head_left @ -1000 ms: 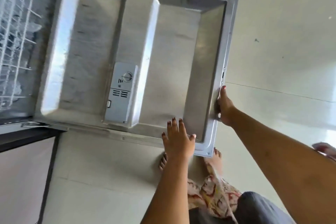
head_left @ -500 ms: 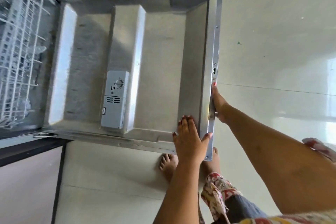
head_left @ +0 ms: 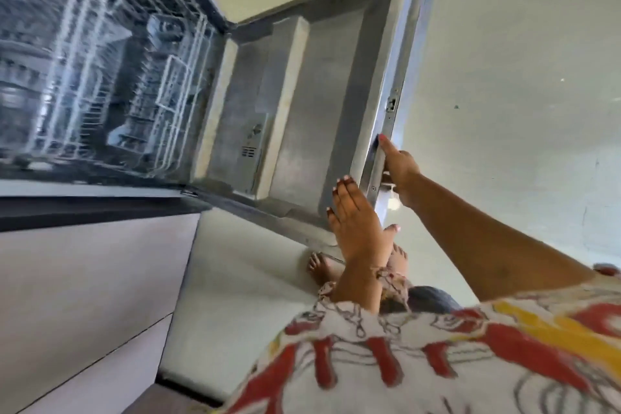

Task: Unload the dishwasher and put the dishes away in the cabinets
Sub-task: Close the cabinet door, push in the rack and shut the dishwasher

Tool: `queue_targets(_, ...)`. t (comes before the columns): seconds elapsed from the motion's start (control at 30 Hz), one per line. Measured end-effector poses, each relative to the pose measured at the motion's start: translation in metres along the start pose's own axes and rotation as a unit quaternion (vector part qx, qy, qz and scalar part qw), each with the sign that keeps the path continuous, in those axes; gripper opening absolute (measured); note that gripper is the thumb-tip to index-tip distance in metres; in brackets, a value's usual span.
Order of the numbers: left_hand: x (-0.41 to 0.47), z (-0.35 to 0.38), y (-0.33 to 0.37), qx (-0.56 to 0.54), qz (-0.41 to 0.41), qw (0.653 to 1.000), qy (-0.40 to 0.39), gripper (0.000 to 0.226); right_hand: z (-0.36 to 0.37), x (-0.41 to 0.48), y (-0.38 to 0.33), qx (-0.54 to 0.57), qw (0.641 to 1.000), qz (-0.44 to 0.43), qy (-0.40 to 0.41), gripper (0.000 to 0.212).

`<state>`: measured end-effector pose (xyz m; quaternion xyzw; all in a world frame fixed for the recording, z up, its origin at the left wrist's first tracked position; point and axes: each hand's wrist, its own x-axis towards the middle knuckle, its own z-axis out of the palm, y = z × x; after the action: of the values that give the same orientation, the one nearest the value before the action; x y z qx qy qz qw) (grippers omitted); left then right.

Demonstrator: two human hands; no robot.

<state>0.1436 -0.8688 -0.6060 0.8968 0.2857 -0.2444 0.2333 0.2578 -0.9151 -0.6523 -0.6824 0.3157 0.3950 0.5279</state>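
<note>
The dishwasher door (head_left: 322, 104) hangs part-way open, its steel inner face toward me, with the grey detergent box (head_left: 250, 141) near the hinge side. My left hand (head_left: 356, 225) lies flat with straight fingers against the door's inner face at its near corner. My right hand (head_left: 400, 175) grips the door's top edge, thumb on the rim and fingers curled behind it. Inside the tub the white wire rack (head_left: 111, 77) shows, blurred; what it holds I cannot make out.
A pale cabinet front (head_left: 84, 286) stands beside the dishwasher below a dark strip. Light floor tiles (head_left: 521, 77) spread to the right. My bare feet (head_left: 322, 265) stand just under the door's near corner. My patterned clothing fills the lower right.
The door has swung up from lying flat to a tilted, part-shut position, with both hands moving along with it. The view has turned toward the tub.
</note>
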Motion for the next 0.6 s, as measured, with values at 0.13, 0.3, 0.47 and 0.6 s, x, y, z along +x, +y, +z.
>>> queue_targets(0.13, -0.016, -0.049, 0.001, 0.011, -0.055, 0.994, 0.091, 0.119, 0.022, -0.041, -0.033, -0.027, 0.999, -0.029, -0.016, 0.091)
queue_targets(0.3, -0.021, -0.109, -0.021, 0.025, -0.079, 0.986, 0.142, 0.120, 0.050, -0.086, -0.070, -0.058, 0.994, -0.053, -0.079, 0.095)
queue_targets(0.47, -0.026, -0.162, -0.039, 0.031, -0.066, 0.986, 0.153, 0.124, 0.067, -0.130, -0.109, -0.144, 0.969, -0.095, -0.177, 0.031)
queue_targets(0.6, -0.032, -0.202, -0.076, 0.092, -0.004, 0.971, 0.221, 0.120, 0.089, -0.160, -0.149, -0.229, 0.927, -0.107, -0.278, 0.016)
